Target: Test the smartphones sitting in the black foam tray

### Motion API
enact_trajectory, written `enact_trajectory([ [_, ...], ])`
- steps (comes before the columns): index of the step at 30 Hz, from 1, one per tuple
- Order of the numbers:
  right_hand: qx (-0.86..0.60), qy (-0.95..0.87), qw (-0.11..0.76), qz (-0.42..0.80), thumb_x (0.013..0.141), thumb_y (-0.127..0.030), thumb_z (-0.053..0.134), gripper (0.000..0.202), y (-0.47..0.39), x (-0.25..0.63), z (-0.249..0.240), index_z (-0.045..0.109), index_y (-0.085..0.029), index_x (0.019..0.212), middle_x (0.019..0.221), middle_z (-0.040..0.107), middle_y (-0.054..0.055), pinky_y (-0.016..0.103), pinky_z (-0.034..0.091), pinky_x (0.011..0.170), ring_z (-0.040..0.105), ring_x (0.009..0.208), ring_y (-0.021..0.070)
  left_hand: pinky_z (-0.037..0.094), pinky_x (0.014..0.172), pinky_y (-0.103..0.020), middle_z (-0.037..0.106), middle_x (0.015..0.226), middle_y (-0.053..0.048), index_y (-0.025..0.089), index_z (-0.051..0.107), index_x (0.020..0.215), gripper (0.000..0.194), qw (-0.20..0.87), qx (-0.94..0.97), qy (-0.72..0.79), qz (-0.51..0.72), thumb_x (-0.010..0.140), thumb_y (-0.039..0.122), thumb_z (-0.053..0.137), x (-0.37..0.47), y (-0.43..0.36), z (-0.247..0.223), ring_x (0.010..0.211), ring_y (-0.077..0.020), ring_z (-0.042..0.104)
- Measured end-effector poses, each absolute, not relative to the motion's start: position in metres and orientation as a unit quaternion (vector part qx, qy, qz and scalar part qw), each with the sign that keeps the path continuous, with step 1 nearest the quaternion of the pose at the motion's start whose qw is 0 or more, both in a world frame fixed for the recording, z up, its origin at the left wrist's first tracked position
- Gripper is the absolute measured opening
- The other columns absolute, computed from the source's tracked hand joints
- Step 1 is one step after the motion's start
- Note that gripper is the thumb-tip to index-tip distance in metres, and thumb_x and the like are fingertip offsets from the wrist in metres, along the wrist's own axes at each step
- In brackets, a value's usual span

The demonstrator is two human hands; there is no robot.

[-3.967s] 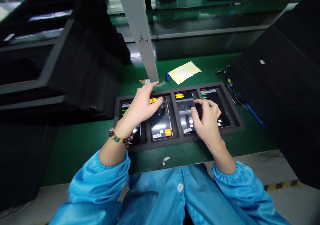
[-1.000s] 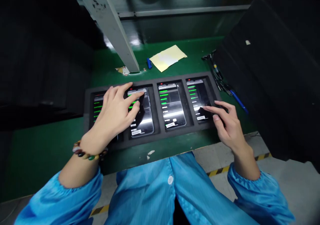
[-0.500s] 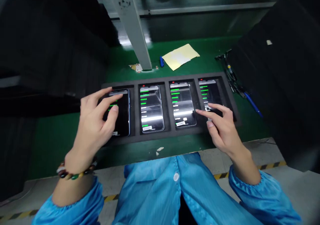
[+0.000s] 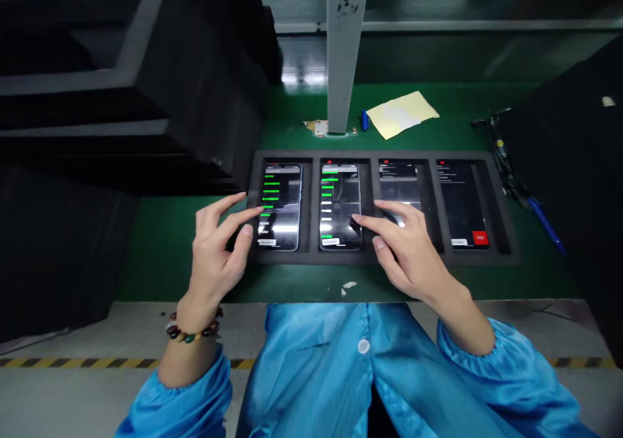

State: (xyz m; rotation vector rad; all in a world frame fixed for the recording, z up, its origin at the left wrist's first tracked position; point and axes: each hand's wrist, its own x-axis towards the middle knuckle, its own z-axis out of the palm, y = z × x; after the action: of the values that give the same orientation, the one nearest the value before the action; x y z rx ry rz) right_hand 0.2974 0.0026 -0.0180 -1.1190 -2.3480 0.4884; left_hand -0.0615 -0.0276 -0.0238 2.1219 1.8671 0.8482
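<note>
Several smartphones lie face up in the slots of a black foam tray (image 4: 315, 230). My left hand (image 4: 218, 246) has its fingers apart, the index fingertip at the left edge of the leftmost phone (image 4: 285, 214), whose screen lists green and white lines. With fingers spread, my right hand (image 4: 413, 250) reaches its index fingertip to the lower right of the second phone (image 4: 335, 198), which shows a similar list. That hand partly covers the third phone (image 4: 399, 182), now mostly dark. The rightmost phone (image 4: 460, 204) has a dark screen with a red box at its lower right.
Stacked black foam trays (image 4: 195, 100) rise at the left, and a dark block (image 4: 574, 139) stands at the right. Behind the tray are a metal post (image 4: 343, 55), yellow paper (image 4: 403, 115) and a blue cap (image 4: 365, 120). Cables and a blue pen (image 4: 548, 227) lie right.
My right hand has moved left from between the third and fourth phones to the second. Those two screens changed from lists to darker pages. My left hand has drawn back to its phone's edge. The view shifted.
</note>
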Motion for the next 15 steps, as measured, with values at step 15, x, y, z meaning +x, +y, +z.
enact_trajectory([
  [15,-0.484,-0.816,0.273,0.156,0.112,-0.03,0.046,0.044,0.001,0.327,-0.022,0.065,-0.036,0.151,0.139,0.074,0.008,0.066,0.04,0.115,0.056,0.148,0.0416,0.038,0.127,-0.066,0.052,0.168,-0.008,0.034,0.08,0.133,0.04,0.107,0.749,0.609,0.239,0.109,0.039,0.048,-0.073,-0.03,-0.031,0.15,-0.0352,0.046],
])
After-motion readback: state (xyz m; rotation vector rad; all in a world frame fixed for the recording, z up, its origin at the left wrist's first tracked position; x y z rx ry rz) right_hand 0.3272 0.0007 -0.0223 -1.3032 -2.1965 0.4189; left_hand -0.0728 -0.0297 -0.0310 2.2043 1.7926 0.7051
